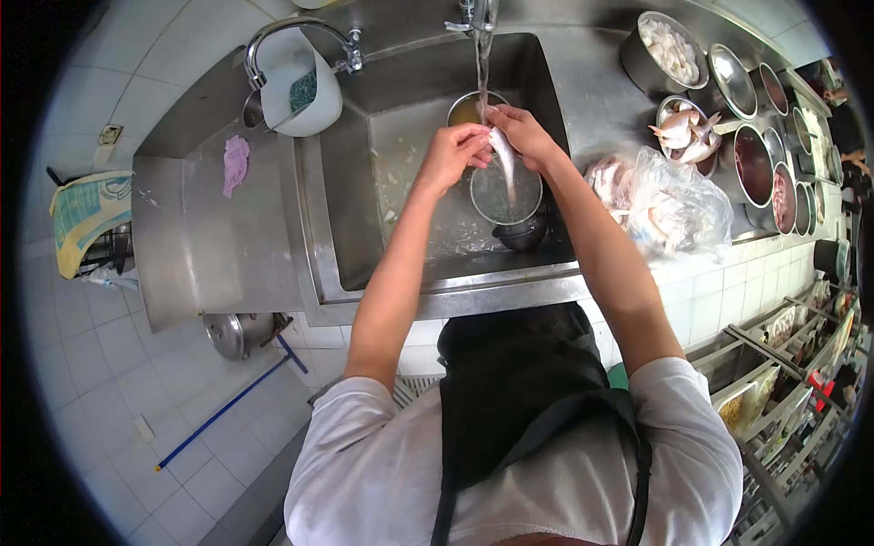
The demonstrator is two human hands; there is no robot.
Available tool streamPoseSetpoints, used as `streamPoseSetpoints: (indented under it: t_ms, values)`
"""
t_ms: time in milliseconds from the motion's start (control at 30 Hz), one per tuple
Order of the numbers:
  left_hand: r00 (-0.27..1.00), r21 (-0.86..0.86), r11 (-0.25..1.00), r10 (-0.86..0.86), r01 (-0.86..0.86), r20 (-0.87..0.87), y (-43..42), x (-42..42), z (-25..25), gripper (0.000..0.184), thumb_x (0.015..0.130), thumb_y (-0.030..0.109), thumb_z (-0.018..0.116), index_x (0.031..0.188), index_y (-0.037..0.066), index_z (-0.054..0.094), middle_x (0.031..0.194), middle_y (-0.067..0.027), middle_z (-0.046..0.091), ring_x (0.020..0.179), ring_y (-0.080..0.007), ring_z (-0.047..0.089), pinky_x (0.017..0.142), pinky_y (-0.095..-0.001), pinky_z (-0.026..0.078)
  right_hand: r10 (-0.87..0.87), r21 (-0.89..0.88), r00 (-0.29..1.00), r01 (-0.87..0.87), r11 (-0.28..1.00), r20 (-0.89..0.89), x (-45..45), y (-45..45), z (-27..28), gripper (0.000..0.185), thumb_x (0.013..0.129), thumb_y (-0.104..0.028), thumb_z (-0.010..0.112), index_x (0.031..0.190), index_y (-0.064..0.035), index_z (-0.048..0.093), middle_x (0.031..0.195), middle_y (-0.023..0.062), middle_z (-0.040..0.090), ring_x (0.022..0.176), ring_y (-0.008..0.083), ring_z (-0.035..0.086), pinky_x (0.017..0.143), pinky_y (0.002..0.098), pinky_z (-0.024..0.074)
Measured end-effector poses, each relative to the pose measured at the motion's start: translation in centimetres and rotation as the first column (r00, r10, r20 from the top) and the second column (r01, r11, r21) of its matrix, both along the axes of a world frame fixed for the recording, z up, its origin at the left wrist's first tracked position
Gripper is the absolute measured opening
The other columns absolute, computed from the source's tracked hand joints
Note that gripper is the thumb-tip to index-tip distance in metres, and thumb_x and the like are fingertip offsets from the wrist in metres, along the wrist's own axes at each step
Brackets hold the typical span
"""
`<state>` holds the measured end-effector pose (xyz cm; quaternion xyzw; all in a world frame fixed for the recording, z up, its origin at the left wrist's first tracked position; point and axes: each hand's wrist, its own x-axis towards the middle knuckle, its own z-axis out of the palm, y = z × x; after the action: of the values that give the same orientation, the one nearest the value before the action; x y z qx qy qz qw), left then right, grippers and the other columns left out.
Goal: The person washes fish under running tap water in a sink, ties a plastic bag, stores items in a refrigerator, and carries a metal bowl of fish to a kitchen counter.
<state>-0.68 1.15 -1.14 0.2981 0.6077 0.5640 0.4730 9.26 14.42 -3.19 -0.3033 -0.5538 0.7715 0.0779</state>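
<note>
A pale, slender fish [504, 168] hangs between my hands under the running tap [482, 55], over the metal sink [355, 227]. My right hand [519, 134] grips its upper end. My left hand [459, 153] has its fingers bent against the fish's left side. Beneath the fish is a round strainer [487, 202], with a black bowl [520, 235] just below it. Another round bowl [452, 111] sits under the water stream, partly hidden by my hands. Small pale scraps lie on the sink floor.
Right of the sink are a clear plastic bag [678, 205] of fish, a bowl of pinkish fish [678, 127], a pot of pale pieces [672, 55] and several metal bowls. At left stand a white bucket [319, 105] and a pink cloth [236, 164].
</note>
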Motion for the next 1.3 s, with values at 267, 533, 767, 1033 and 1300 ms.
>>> streamPoseSetpoints:
  t_ms: [267,533,767,1033,1300]
  values:
    - [0.644,-0.039,0.999,-0.029,-0.001,-0.764,-0.9,0.0,1.3,0.011,0.084,0.002,0.056,0.091,0.0,0.065,0.077,-0.0116,0.064,0.067,-0.0205,0.063,0.062,-0.0322,0.05,0.025,0.215,1.0,-0.022,0.976,-0.01,-0.6,-0.2,-2.4,0.029,0.094,-0.024,0.052,0.109,-0.0001,0.058,0.087,0.0037,0.061,0.076,0.0082,0.054,0.067,0.0248,0.0447]
    - [0.518,0.12,0.99,0.14,-0.073,-0.844,-1.2,-1.2,-1.0,0.012,0.08,-0.003,0.055,0.088,-0.001,0.062,0.082,-0.0195,0.062,0.076,-0.0378,0.061,0.066,-0.0401,0.048,-0.193,0.496,0.981,0.158,0.854,0.02,-0.2,0.4,-2.1,0.037,0.089,-0.03,0.054,0.109,0.0,0.06,0.099,0.0165,0.066,0.092,0.0248,0.063,0.081,0.0339,0.0465]
    - [0.392,-0.415,0.904,-0.349,-0.097,-0.851,-2.6,-3.3,-4.1,0.021,0.081,0.004,0.056,0.1,-0.001,0.062,0.097,-0.0216,0.062,0.092,-0.0377,0.061,0.08,-0.0426,0.048,-0.245,0.237,0.969,0.242,0.941,-0.019,1.8,0.8,-0.3,0.036,0.089,-0.027,0.056,0.113,-0.0008,0.052,0.108,0.0158,0.062,0.095,0.0228,0.061,0.079,0.033,0.0487]
    - [0.611,-0.484,0.871,-0.427,0.082,-0.666,-2.6,-0.1,-2.5,0.035,0.085,0.016,0.057,0.115,-0.002,0.056,0.123,-0.02,0.053,0.112,-0.0358,0.052,0.096,-0.0406,0.041,-0.313,-0.037,0.931,0.312,0.949,-0.189,8.8,-3.8,12.8,0.018,0.095,-0.013,0.046,0.111,-0.0052,0.042,0.11,0.0122,0.061,0.099,0.0178,0.059,0.08,0.0306,0.0504]
    - [0.71,-0.493,0.861,-0.425,0.125,-0.562,-6.3,1.4,-6.0,0.036,0.087,0.02,0.059,0.115,-0.001,0.057,0.12,-0.0185,0.056,0.111,-0.0348,0.053,0.094,-0.039,0.042,-0.219,0.015,0.815,0.269,0.963,-0.536,12.9,-8.6,24.2,0.044,0.093,-0.026,0.049,0.129,-0.0101,0.029,0.11,0.0327,0.055,0.098,0.0452,0.059,0.086,0.0539,0.0491]
